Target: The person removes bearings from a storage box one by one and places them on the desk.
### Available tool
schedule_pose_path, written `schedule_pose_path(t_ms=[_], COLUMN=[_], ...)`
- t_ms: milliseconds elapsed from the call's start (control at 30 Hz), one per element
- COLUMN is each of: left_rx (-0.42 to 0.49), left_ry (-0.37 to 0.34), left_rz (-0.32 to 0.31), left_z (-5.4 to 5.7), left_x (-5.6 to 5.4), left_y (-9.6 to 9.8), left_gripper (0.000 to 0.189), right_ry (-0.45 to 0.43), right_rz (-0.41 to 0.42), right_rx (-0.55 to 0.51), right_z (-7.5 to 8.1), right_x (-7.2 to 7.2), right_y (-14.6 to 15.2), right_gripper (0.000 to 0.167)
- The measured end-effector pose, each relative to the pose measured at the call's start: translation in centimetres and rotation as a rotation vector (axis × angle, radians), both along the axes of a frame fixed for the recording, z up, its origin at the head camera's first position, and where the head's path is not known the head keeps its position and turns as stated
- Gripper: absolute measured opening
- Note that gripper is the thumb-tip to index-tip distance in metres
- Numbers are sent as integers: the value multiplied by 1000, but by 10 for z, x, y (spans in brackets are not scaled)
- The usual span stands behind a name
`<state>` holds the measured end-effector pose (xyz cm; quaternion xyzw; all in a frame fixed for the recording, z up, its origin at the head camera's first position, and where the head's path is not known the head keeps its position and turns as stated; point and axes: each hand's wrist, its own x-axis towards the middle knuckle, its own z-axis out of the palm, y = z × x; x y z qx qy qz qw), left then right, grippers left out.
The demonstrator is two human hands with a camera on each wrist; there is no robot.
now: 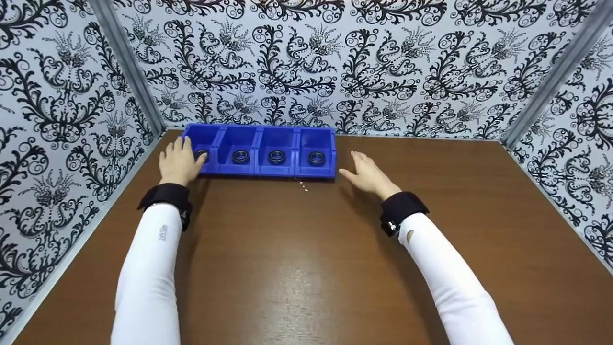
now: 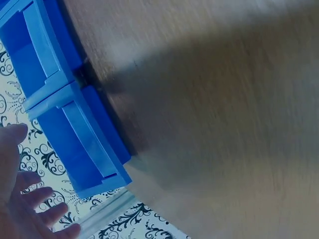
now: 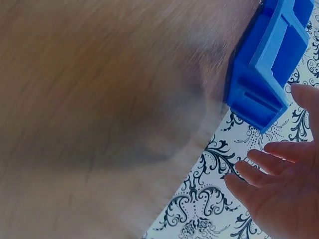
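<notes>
A row of joined blue bins (image 1: 316,173) stands at the back left of the table, each compartment holding a black-rimmed ring that looks like a ball bearing (image 1: 277,157). My left hand (image 1: 178,160) is at the leftmost bin, fingers spread, overlapping its front corner in the head view and partly covering the bearing (image 1: 201,154) there. In the left wrist view that hand (image 2: 30,204) has nothing between its fingers. Just right of the rightmost bin, my right hand (image 1: 368,175) hovers over the table with extended fingers. It holds nothing in the right wrist view, beside the bin's end (image 3: 259,99).
The brown wooden table (image 1: 297,249) is enclosed by walls with a black-and-white scroll pattern (image 1: 306,62). Grey metal posts (image 1: 127,62) stand at the back corners. Small bright specks (image 1: 302,185) show on the table in front of the bins.
</notes>
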<state>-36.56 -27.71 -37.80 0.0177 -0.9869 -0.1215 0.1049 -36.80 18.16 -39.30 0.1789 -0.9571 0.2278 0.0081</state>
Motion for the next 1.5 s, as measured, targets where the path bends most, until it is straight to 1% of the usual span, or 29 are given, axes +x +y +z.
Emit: schedule_pose_path(t_ms=[67, 267, 400, 500, 700, 900, 1100, 1267, 1500], left_rx=[22, 73, 120, 142, 176, 205, 239, 307, 370], left_ry=[-19, -2, -23, -43, -75, -56, -59, -57, -51], left_rz=[15, 66, 100, 121, 147, 179, 205, 236, 247], left_z=[-1, -4, -5, -7, -13, -17, -21, -21, -18], left_x=[0, -1, -4, -5, -6, -8, -14, -16, -18], left_y=[0, -5, -11, -14, -12, -12, -14, -14, -17], left_gripper=[76, 78, 79, 79, 78, 77, 75, 70, 57], right_ry=[-18, -40, -48, -41, -28, 1, 24, 63, 75], right_rz=[-4, -2, -22, -36, -63, -97, -117, -113, -108], right_rx=[-13, -51, -71, -83, -92, -107, -105, -126, -182], right_z=[-1, -3, -4, -6, -9, -12, -19, -23, -24], right_x=[-1, -4, -6, -7, -7, -10, -15, -18, -19], right_y=[-2, -9, -14, -20, -29, -33, -35, -38, -43], right_gripper=[75, 74, 73, 72, 70, 67, 63, 58, 54])
